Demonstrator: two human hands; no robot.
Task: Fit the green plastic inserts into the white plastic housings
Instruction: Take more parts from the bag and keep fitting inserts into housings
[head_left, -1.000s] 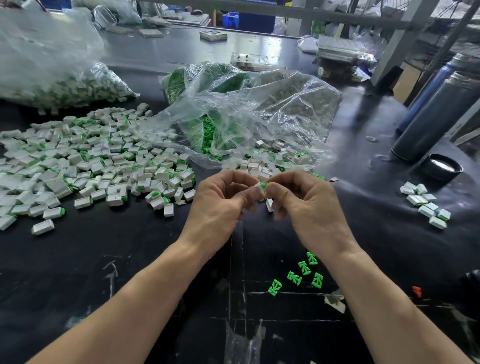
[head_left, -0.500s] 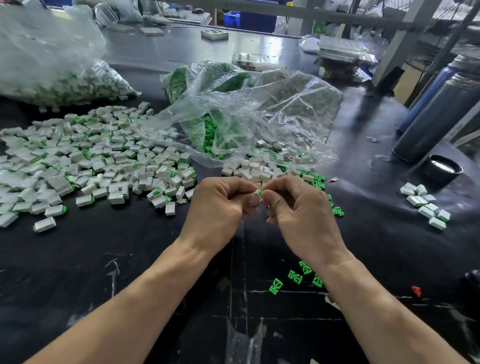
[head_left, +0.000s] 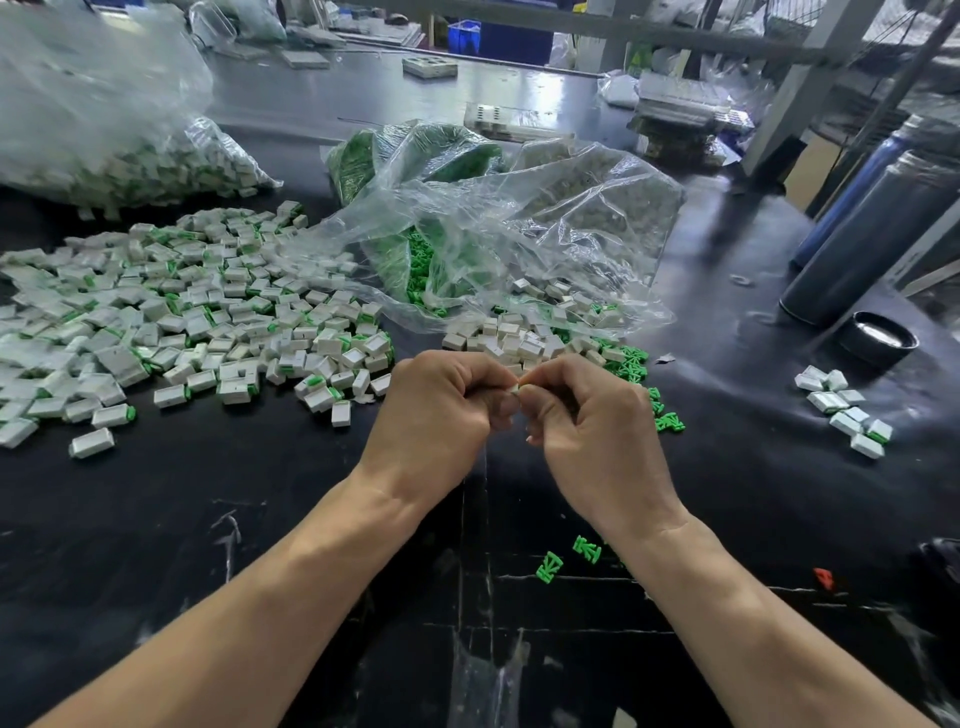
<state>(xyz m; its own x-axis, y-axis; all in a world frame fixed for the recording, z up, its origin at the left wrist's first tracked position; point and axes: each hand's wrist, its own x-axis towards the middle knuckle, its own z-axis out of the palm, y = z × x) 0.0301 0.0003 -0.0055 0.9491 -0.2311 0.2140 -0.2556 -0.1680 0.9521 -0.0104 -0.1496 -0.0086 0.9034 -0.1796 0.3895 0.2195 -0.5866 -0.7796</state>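
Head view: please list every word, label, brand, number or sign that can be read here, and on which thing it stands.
None: no readable text in this view.
Grey bottle: no print visible on its side.
White housings: plain, no marking readable.
Flat white pack behind the bags: dark marks on it, too small and blurred to read.
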